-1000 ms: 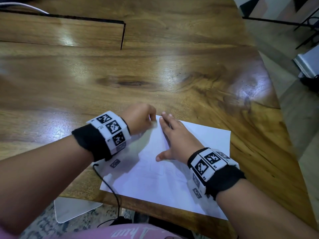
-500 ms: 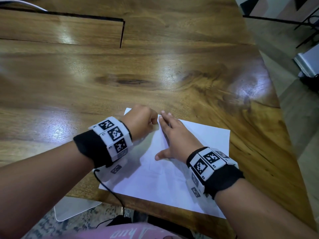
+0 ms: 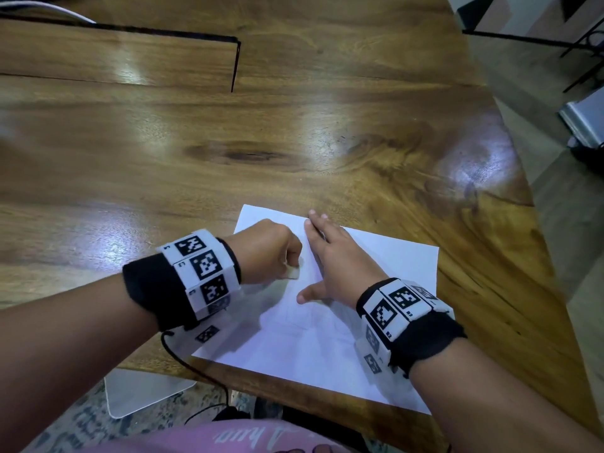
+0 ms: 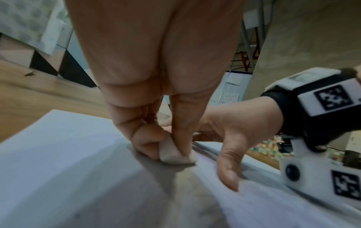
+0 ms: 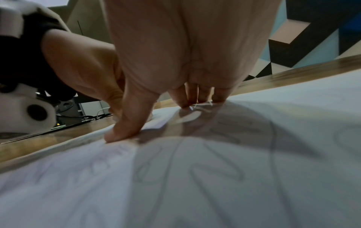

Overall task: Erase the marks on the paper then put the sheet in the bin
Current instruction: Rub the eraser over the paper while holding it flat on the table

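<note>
A white sheet of paper (image 3: 385,269) with faint pencil marks (image 5: 216,171) lies at the near edge of the wooden table (image 3: 294,142). My left hand (image 3: 268,253) is curled and pinches a small pale eraser (image 4: 173,152) between thumb and fingers, its lower end pressed on the paper (image 4: 58,146). In the head view the eraser (image 3: 293,271) shows just below that fist. My right hand (image 3: 333,259) lies flat on the sheet beside it, fingers straight, thumb (image 5: 125,129) spread, holding the paper (image 5: 293,123) down.
A dark-edged cut-out panel (image 3: 130,57) sits in the table's far left. A white flat object (image 3: 137,393) and a black cable (image 3: 196,371) lie below the near table edge. Floor and furniture legs (image 3: 581,60) show at the right. No bin is in view.
My left hand with the eraser has slid toward me, down the sheet, uncovering the paper's far-left corner. The right hand has stayed pressed in place.
</note>
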Demonstrator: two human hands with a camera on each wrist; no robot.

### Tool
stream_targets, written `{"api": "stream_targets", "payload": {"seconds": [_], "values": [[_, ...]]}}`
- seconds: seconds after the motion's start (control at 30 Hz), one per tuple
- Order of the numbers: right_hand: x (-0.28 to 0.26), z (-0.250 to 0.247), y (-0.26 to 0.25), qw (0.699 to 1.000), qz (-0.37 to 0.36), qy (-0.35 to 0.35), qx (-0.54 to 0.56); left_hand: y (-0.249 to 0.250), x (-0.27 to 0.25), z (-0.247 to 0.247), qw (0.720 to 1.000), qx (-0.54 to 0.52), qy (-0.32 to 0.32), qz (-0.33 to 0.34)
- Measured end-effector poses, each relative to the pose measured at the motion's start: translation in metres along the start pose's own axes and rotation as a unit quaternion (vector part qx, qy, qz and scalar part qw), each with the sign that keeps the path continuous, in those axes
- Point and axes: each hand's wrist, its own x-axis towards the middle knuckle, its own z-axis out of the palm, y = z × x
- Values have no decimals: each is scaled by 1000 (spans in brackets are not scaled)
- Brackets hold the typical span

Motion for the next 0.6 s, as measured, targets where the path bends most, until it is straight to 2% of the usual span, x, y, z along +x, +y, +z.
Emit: {"api": "stream_targets", "payload": {"seconds": [0.13,0.27,0.4,0.43,0.5,0.6], "values": [[-1,0,-1,1000,5,-2,-16,-1,2,2,1000,4,15,-6],[-6,-1,4,999,43,12,-26,2,-6,8,999,-10,46,-16],[-11,-3,6,999,41,1,-18,3,0,-6,998,-46,3,-41],[-11,-3,6,999,38,3,-22,2,5,-12,997,-61,11,-52],[-12,-2,5,999,36,7,-25,1,16,-23,990,-95,78,-74],[-13,-3,5,999,37,7,-20,3,26,-18,985,-74,146,-64]]}}
